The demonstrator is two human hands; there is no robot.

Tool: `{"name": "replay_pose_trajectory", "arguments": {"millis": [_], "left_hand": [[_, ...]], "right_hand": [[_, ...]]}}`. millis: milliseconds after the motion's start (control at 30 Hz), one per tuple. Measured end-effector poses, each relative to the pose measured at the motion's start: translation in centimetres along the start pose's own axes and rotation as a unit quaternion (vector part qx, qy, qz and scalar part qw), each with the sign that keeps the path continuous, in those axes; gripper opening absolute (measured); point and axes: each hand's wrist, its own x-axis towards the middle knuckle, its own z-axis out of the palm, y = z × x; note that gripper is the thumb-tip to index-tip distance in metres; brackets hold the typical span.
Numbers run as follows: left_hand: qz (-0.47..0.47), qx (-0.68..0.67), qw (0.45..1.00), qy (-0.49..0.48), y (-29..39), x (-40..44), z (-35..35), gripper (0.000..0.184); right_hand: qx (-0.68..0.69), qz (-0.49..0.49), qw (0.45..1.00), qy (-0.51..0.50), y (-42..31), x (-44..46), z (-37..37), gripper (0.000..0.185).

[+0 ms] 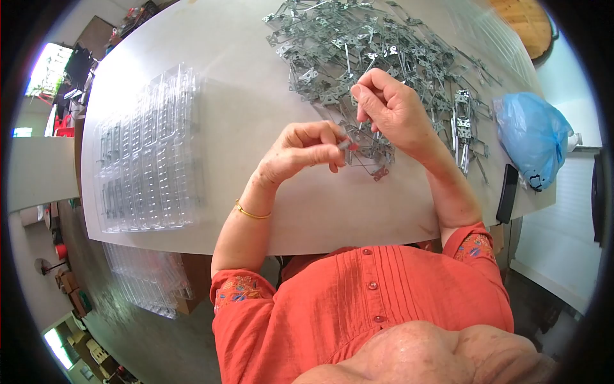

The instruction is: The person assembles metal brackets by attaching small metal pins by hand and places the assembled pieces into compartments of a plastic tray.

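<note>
My left hand (300,148) is closed in a pinch on a small metal part (345,144), grey with a touch of red beside it. Its exact shape is blurred. To the right and slightly higher, my right hand (393,110) has its thumb and fingers pressed together. Whatever they grip is mostly hidden; a thin metal rod shows just below them. Beyond both hands spreads a large tangled pile of metal brackets (358,48) with thin rods. Some of these pieces lie right beneath my fingers, including a reddish one (381,173).
Clear plastic trays (150,153) holding rows of parts lie on the left of the white table (256,83). At the right are a row of aligned brackets (463,121), a blue plastic bag (534,137) and a black phone (508,193). More clear trays (150,275) sit below the table edge.
</note>
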Motion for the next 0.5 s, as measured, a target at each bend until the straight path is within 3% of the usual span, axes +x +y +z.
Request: {"name": "replay_pose_trajectory", "arguments": {"millis": [67,167,233,500], "left_hand": [[0.003,-0.103,0.993,0.057,0.2,0.0,0.0,0.013],[0.074,-0.155,0.983,0.071,-0.6,0.2,-1.0,0.013],[0.075,-0.153,0.982,0.080,-0.6,0.3,-1.2,0.019],[0.078,-0.150,0.982,0.086,-0.6,0.4,-0.9,0.019]], "right_hand": [[-0.001,-0.001,1.000,0.002,-0.3,-0.3,-0.1,0.014],[-0.029,-0.045,0.999,0.003,-0.1,-0.5,0.0,0.012],[-0.027,-0.080,0.996,0.005,0.2,-0.9,0.7,0.011],[-0.088,-0.026,0.995,-0.050,-1.2,-1.5,0.6,0.009]]}}
